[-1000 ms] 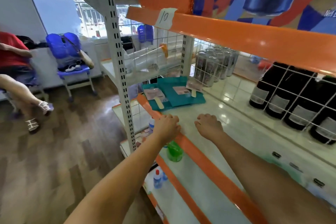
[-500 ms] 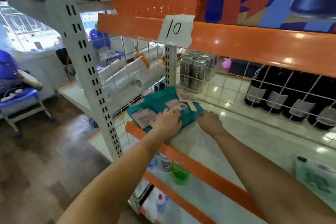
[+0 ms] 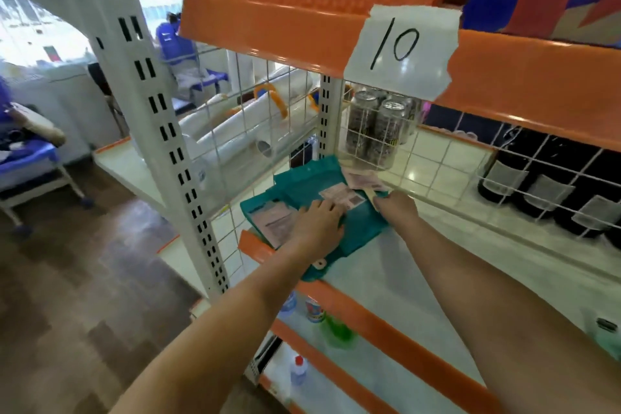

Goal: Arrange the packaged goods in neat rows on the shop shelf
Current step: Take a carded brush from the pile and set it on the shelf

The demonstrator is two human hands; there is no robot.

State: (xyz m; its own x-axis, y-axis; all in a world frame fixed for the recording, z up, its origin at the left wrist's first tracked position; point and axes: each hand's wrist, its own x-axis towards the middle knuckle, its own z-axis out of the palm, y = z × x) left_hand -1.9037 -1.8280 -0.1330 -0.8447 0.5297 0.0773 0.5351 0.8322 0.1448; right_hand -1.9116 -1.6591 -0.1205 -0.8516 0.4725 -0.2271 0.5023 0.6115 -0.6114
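Note:
Several flat teal packets (image 3: 302, 181) with pale labels lie overlapping at the left end of the white shelf (image 3: 396, 265) with an orange front edge. My left hand (image 3: 319, 223) rests on top of the nearest packets, fingers spread flat over them. My right hand (image 3: 395, 205) is at the right edge of the pile, fingers curled, touching a packet's edge near a pale tab; whether it pinches the packet is hidden.
A wire grid (image 3: 437, 158) backs the shelf; cans (image 3: 379, 131) and dark bottles (image 3: 544, 185) stand behind it. An orange shelf lip with a paper "10" label (image 3: 400, 50) hangs overhead. The white upright post (image 3: 161, 131) stands left. Small bottles (image 3: 316, 309) sit on lower shelves.
Both hands moved forward from the shelf's front edge onto the teal packets, and my head moved closer to the shelf.

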